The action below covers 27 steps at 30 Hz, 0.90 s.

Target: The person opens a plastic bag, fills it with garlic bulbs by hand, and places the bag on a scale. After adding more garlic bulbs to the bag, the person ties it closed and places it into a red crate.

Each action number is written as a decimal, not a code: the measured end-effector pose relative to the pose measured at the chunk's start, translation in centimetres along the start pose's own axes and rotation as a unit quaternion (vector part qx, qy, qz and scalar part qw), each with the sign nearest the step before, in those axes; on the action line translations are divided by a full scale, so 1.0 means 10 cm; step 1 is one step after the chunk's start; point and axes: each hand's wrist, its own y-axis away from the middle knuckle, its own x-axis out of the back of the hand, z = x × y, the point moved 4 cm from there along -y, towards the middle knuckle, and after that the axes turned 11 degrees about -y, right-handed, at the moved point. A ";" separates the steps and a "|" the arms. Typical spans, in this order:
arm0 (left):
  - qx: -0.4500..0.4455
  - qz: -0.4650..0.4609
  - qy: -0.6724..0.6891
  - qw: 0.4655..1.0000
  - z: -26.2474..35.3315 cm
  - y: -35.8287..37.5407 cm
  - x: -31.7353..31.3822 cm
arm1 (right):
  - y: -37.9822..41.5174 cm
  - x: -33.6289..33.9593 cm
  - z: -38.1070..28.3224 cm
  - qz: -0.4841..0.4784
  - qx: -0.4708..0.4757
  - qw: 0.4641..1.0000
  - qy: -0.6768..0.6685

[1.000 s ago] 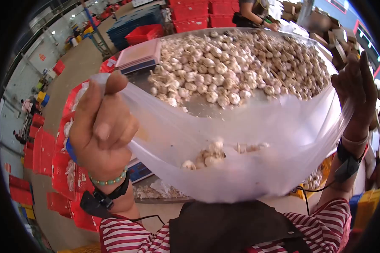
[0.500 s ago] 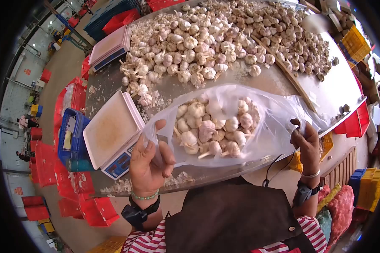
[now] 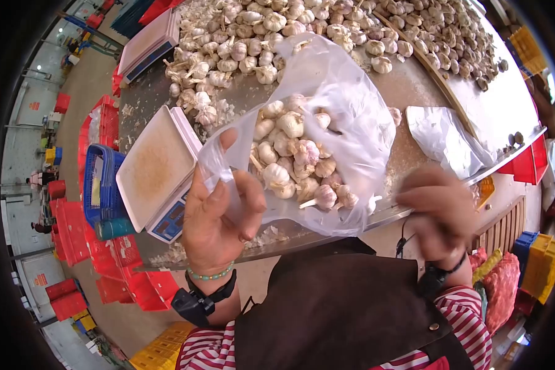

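Note:
My left hand (image 3: 219,206) is closed on the left edge of a clear plastic bag (image 3: 365,132), its thumb and fingers curled into the film. Inside the bag lie several white garlic bulbs (image 3: 290,125), some with a pinkish tint. The bag rests on the metal table near its front edge, its right side loose and crumpled. My right hand (image 3: 435,209) is to the right of the bag and apart from it, smeared by motion, so its fingers cannot be made out.
A large garlic heap (image 3: 246,37) covers the table's far side, split by a wooden strip (image 3: 435,71). White scales (image 3: 157,169) stand left of the bag, beside a blue basket (image 3: 105,185). Flat plastic bags (image 3: 444,139) lie on the right. Red crates (image 3: 74,231) stand on the floor.
My right hand has let go of the bag's right side and moved down, now blurred. The bag has slackened and drawn in toward the left. My left hand still grips its edge.

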 end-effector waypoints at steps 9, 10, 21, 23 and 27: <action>0.014 -0.034 0.013 0.999 0.06 0.10 0.23 | -0.43 -1.05 1.80 0.018 -0.350 0.914 0.203; 0.015 -0.036 0.014 0.999 0.08 0.11 0.29 | -0.44 -0.99 1.89 0.019 -0.350 0.914 0.204; -0.026 -0.074 0.111 0.991 0.08 0.03 0.66 | -0.21 -1.48 1.38 -0.121 -0.261 0.942 0.174; -0.019 -0.072 0.118 0.990 0.09 0.01 0.69 | -0.02 -1.73 1.20 -0.220 -0.107 0.946 0.213; -0.018 -0.098 0.083 0.992 0.10 0.02 0.69 | 0.14 -1.74 0.94 -0.198 -0.161 0.954 0.155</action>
